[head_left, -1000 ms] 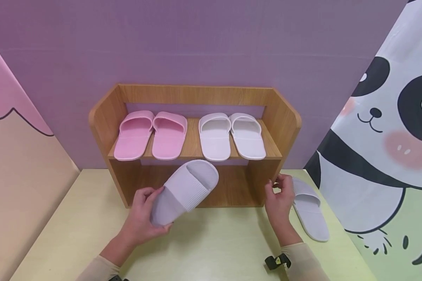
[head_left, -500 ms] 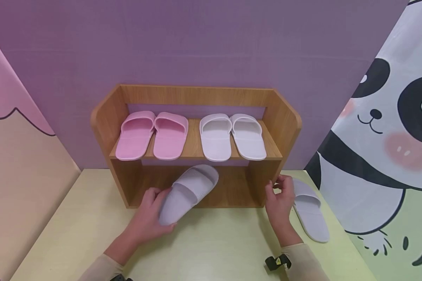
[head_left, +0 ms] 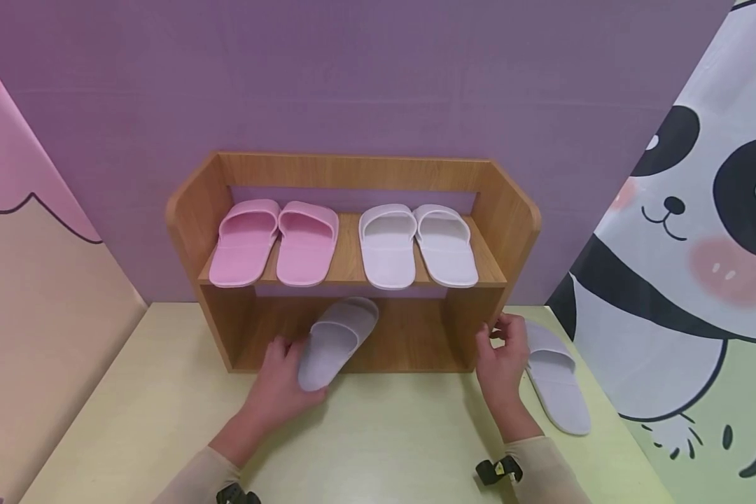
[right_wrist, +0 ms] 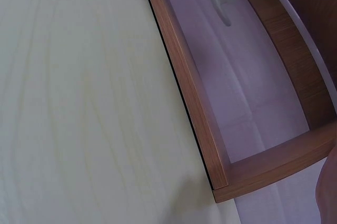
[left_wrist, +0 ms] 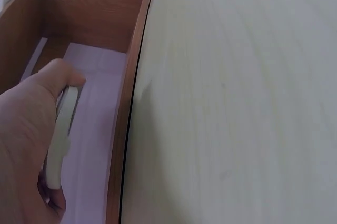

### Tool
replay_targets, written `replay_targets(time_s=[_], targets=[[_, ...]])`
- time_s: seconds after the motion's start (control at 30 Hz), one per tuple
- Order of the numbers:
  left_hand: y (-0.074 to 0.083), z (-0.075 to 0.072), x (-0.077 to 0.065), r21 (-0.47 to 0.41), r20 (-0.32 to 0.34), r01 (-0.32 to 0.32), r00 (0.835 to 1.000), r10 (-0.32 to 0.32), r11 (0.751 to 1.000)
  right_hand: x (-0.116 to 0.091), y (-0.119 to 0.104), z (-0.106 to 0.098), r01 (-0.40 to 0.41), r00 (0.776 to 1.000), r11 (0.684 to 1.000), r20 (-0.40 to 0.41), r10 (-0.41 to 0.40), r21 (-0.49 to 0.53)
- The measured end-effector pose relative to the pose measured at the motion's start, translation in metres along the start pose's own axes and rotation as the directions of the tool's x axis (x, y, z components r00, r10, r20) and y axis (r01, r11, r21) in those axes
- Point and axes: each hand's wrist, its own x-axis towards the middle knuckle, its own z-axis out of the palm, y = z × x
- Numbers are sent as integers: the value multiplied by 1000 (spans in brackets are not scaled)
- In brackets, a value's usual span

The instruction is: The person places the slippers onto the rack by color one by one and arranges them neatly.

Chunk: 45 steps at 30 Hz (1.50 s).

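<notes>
My left hand (head_left: 285, 385) grips a pale grey-lilac slipper (head_left: 330, 350) by its heel end, the strap end tilted up toward the lower compartment of a wooden shoe rack (head_left: 353, 168). In the left wrist view the thumb and fingers hold this slipper (left_wrist: 60, 134) edge-on. My right hand (head_left: 505, 357) pinches the front edge of the rack's right side panel. The right wrist view shows just a sliver of that hand (right_wrist: 327, 187) beside the panel. A matching slipper (head_left: 557, 385) lies on the table, right of my right hand.
A pair of pink slippers (head_left: 305, 259) stands on the upper shelf at left, a pair of white slippers (head_left: 387, 259) at right. The rack stands on a pale wooden table (head_left: 378, 448) against a purple backdrop (head_left: 353, 77). A panda-printed panel (head_left: 668, 280) borders the right side.
My left hand has moved forward and slightly right. The slipper in it has turned from showing its strap top and now reaches into the lower compartment. The right hand stays put.
</notes>
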Motion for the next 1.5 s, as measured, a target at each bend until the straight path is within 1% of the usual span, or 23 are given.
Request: replay_targets(time_s=[0.07, 0.2, 0.43, 0.6, 0.8, 0.97, 1.07, 1.23, 1.37, 1.5], targets=[[2, 2, 1, -5, 0, 35, 999, -35, 999, 0, 0, 0, -5, 1000, 1000, 3, 5, 3], [6, 8, 5, -14, -17, 82, 996, -82, 997, 0, 0, 0, -11, 1000, 1000, 3, 11, 8], [9, 24, 12, 5, -38, 165, 986, -165, 986, 0, 1, 1, -3, 1000, 1000, -8, 3, 1], [14, 35, 17, 57, -52, 185, 982, -183, 981, -1, 2, 0, -27, 1000, 1000, -1, 27, 3], [23, 42, 20, 93, -74, 208, 977, -202, 974, -2, 3, 0, -43, 999, 999, 7, 43, 5], [30, 45, 23, 97, -51, 248, 968, -244, 964, -1, 3, 0, -24, 1000, 1000, 3, 24, 17], [33, 47, 24, 107, -38, 268, 963, -265, 958, -2, 13, 1, -19, 1000, 1000, 5, 19, 13], [35, 52, 26, 138, -41, 288, 958, -285, 948, -4, 43, 0, -44, 999, 999, 28, 44, -19], [39, 54, 27, 153, -30, 309, 951, -308, 939, -4, 48, -1, -52, 997, 998, 46, 54, -33], [40, 53, 27, 161, -14, 306, 951, -307, 939, -3, 49, -1, -54, 997, 997, 53, 56, -48]])
